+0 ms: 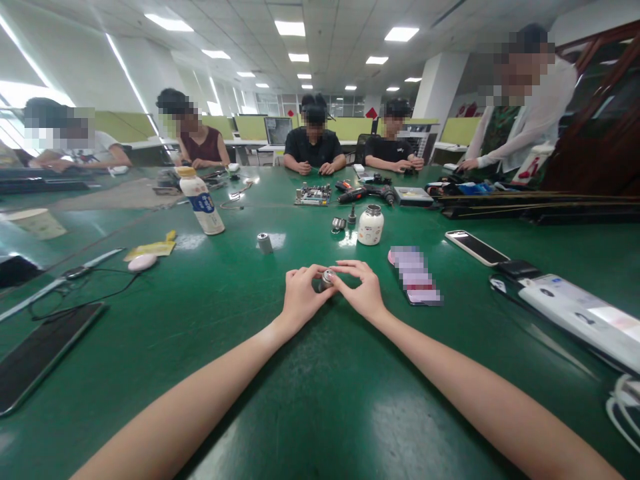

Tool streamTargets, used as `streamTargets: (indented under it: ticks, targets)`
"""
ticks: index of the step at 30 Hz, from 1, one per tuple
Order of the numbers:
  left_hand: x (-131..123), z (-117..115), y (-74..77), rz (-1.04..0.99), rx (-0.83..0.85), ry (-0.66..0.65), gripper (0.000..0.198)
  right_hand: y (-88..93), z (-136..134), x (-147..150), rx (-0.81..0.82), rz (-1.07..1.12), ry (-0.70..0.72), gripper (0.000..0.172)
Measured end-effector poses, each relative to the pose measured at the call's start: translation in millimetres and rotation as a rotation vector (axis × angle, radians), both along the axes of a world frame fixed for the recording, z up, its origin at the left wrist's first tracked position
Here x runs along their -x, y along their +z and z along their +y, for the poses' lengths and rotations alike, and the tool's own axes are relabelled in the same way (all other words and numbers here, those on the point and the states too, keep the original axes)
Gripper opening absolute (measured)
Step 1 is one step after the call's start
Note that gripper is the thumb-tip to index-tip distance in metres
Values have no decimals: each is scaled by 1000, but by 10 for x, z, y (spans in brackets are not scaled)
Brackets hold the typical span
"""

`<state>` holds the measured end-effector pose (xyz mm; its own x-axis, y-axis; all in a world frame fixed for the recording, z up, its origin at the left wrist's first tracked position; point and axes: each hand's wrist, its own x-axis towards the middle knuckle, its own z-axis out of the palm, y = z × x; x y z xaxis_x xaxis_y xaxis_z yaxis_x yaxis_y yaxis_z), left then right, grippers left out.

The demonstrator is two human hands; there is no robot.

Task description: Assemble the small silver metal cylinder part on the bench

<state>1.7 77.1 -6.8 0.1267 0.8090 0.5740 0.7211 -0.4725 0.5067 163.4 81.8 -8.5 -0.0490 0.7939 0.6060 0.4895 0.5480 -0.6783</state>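
Observation:
My left hand (300,293) and my right hand (363,290) meet over the green table (310,400), fingers pinched together on a small round silver metal part (327,278) held between them. Both hands rest just above the tabletop. A second small silver cylinder (265,243) stands on the table beyond my left hand. A small white jar (371,225) stands beyond my right hand, with small dark metal pieces (339,224) to its left.
A phone (477,247) and a white device (580,310) lie right. A white bottle (202,201), pink mouse (142,262) and tablet (40,353) are left. A circuit board (313,195) and power drill (367,193) lie farther back. Several people sit around the far side.

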Motion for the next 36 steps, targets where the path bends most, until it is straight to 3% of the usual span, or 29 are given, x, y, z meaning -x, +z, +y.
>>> streamTargets:
  ticks: [6, 16, 20, 24, 28, 36]
  targets:
    - [2, 4, -4, 35, -37, 4, 24, 6, 8, -8, 76, 47, 34, 12]
    - [17, 15, 18, 85, -42, -36, 23, 14, 9, -5, -18, 16, 28, 11]
    - [10, 18, 4, 72, -31, -41, 28, 2, 16, -25, -69, 26, -115, 21]
    - [2, 41, -36, 16, -29, -19, 29, -75, 39, -77, 30, -139, -321, 22]
    - [-6, 56, -48, -2, -22, -13, 25, -138, 35, -100, 108, -307, -314, 17]
    - [-18, 52, -40, 18, -25, -26, 23, -113, 15, -78, 209, -364, -342, 17]
